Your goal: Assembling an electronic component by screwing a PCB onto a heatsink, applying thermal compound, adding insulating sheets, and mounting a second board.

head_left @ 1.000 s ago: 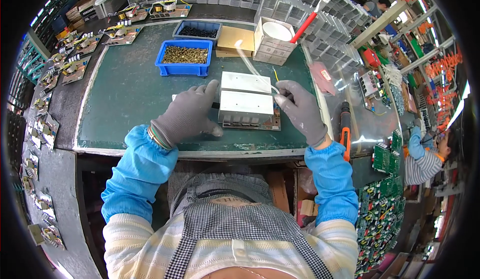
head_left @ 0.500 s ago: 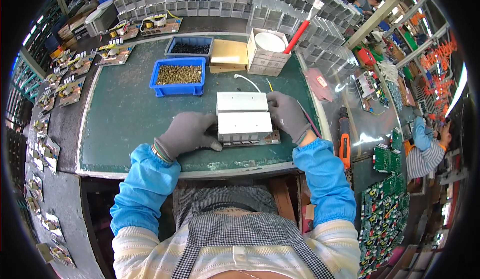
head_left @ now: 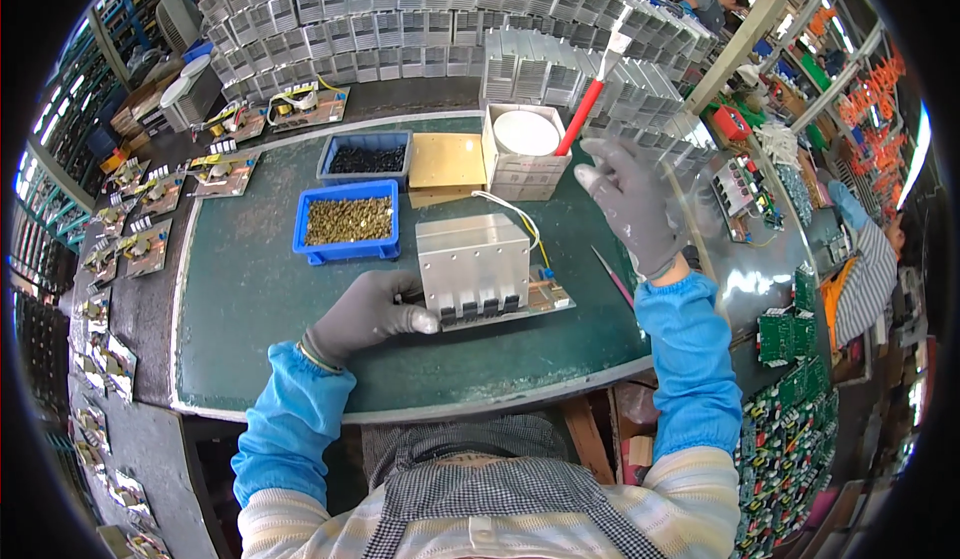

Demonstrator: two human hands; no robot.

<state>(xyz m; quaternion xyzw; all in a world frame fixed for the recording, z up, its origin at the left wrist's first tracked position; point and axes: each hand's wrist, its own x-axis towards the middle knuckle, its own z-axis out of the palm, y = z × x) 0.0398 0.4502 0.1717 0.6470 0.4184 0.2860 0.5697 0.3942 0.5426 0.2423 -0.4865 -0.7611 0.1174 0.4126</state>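
Observation:
In front of me, a silver aluminium heat sink sits on a circuit board, with a row of black components along its lower front edge. My left hand, in a grey glove, grips the assembly's left side, fingers behind and thumb in front. My right hand, gloved too, is raised off the right of the table, fingers apart and slightly blurred, with nothing visible in it. Closest to it is a red-handled brush leaning in a carton that holds a white tub.
A blue bin of brass-coloured screws and a grey bin of black parts stand left of a yellow block. A pink-handled pointed tool lies at right. Stacked heat sinks wall the back. Circuit boards line the left.
My right hand has let go of the assembly and moved up and right towards the brush. The heat sink now shows its tall front face; my left hand stays on it.

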